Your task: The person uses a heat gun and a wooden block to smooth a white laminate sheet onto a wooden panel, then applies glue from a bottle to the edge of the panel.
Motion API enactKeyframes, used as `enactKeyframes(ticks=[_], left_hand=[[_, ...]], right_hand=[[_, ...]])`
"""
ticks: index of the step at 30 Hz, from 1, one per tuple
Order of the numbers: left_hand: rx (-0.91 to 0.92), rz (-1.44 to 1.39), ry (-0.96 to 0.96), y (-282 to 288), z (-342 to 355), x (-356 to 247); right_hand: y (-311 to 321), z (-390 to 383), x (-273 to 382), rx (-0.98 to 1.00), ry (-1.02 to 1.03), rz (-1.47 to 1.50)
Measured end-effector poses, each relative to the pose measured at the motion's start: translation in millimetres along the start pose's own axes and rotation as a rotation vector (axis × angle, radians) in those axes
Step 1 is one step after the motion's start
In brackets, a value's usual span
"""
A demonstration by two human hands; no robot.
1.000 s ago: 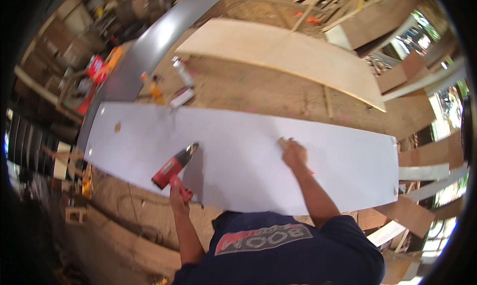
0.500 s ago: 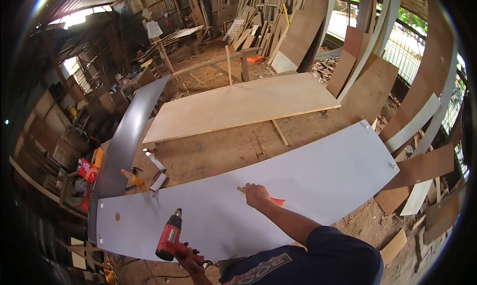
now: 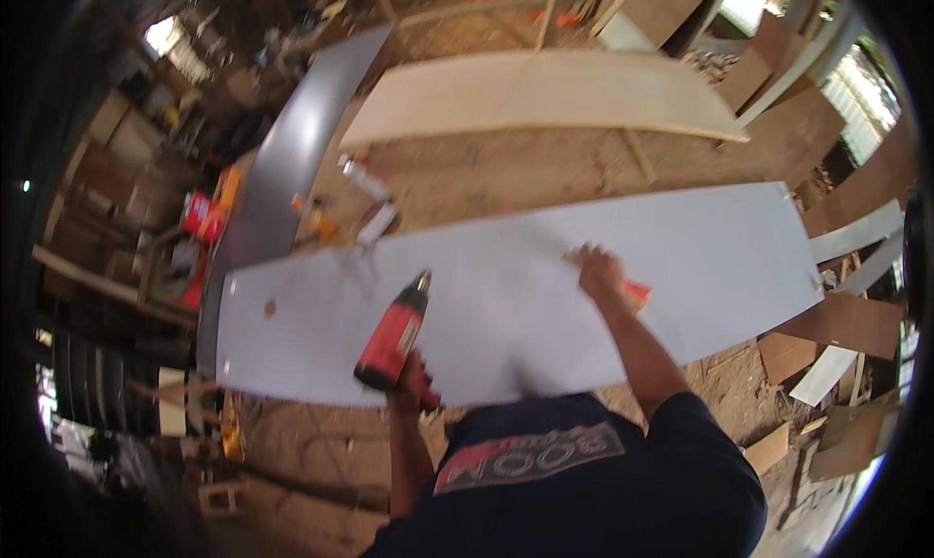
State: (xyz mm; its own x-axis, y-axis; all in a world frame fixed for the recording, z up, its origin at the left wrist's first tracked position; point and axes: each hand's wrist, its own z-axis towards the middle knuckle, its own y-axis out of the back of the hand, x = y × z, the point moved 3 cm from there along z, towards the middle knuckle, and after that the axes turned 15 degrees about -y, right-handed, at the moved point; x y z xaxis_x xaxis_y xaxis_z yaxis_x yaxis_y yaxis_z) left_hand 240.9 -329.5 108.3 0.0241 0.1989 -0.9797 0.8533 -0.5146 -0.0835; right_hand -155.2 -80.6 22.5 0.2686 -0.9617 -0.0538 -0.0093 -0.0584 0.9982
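A long pale grey panel lies in front of me. Over its left part, my left hand grips the handle of a red heat gun, whose metal nozzle points up and away from me. Farther right, my right hand is low over the panel, its fingers closed on a small flat tan piece; blur hides what kind it is. Something orange shows beside that hand; whether the hand holds it, I cannot tell. A small brown patch sits near the panel's left end.
Beyond the panel, a bottle of orange liquid and a white box stand on the wooden worktop. A pale plywood sheet lies behind. A dark glossy board extends at left. Boards and scraps clutter the right side.
The view has tilted downward, so the scene sits higher and more of my shirt shows. Both hands keep their holds; the right hand appears slightly farther right along the panel.
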Motion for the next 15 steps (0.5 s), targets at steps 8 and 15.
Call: enactKeyframes(ticks=[8,15], left_hand=[[0.107,0.216,-0.222,58.4,23.0,-2.5],[0.217,0.361,-0.089,58.9,24.3,-1.1]], right_hand=[[13.0,-59.1,44.6,-0.117,-0.073,0.023],[20.1,-72.3,48.5,-0.062,-0.054,0.052]])
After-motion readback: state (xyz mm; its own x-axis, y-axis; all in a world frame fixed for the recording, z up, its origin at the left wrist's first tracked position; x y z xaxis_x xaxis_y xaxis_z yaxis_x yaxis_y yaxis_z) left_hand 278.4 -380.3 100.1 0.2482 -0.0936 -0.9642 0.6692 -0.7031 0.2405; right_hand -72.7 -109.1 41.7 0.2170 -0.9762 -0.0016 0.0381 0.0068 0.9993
